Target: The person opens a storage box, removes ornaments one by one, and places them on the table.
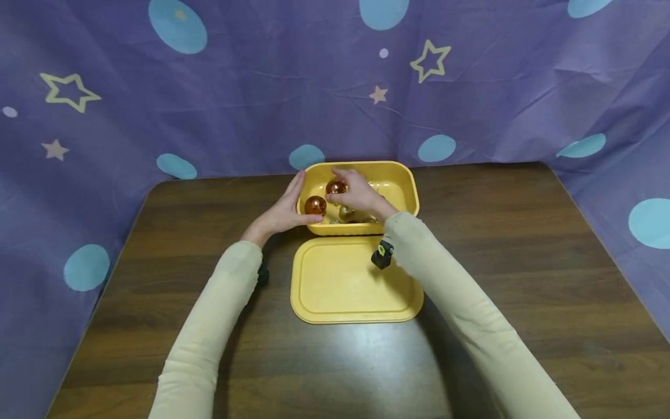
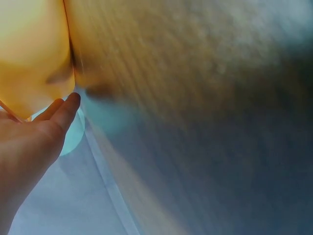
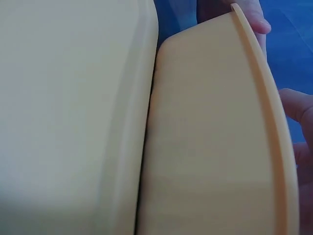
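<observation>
A yellow box (image 1: 403, 174), its top uncovered, stands at the back of the table. My left hand (image 1: 282, 216) lies along the box's left end, fingers straight against the outside and thumb over the front rim. Those fingertips also show against the wall in the left wrist view. Inside the box, my right hand (image 1: 357, 191) pinches a shiny orange bauble (image 1: 336, 187) between thumb and fingers. Another orange bauble (image 1: 316, 206) sits near the left hand's thumb. A smaller gold bauble (image 1: 345, 212) lies below the right hand, which partly hides other small pieces.
The box's yellow lid (image 1: 345, 285) lies flat on the wooden table (image 1: 209, 221), right in front of the box. A purple curtain (image 1: 251, 87) with stars and blue dots hangs just behind the table. The right forearm passes over the lid's right side.
</observation>
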Demonstrator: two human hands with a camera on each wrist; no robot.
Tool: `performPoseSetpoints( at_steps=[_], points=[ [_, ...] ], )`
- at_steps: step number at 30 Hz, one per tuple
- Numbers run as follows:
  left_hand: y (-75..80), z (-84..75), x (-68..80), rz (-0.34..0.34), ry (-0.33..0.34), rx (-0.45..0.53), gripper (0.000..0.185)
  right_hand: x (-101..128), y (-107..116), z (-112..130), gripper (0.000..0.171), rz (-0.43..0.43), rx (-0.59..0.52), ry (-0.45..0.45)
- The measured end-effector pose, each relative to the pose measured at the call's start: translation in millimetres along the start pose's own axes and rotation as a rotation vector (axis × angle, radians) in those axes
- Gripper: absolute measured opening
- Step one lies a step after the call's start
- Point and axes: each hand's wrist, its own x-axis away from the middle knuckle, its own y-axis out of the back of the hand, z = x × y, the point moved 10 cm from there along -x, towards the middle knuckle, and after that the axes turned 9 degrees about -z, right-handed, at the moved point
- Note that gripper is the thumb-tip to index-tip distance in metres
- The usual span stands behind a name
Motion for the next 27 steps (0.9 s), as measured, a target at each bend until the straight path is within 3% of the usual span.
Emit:
performPoseSetpoints(
  at_steps=[6,17,27],
  points=[
    [-0.7,-0.1,0.3,0.001,0.003,0.001,0.115,-1,-3,-7,0.057,-0.011,0.039,-0.004],
    [-0.5,2.1,0.5,-0.007,0.016,-0.008,0.114,2,-6,-32,0.05,-0.049,-0.33,-0.174],
    [-0.3,0.6,1.9,-0.008,0.003,-0.005,0.12,11,18,-28,0.052,-0.071,-0.458,-0.145]
  ],
)
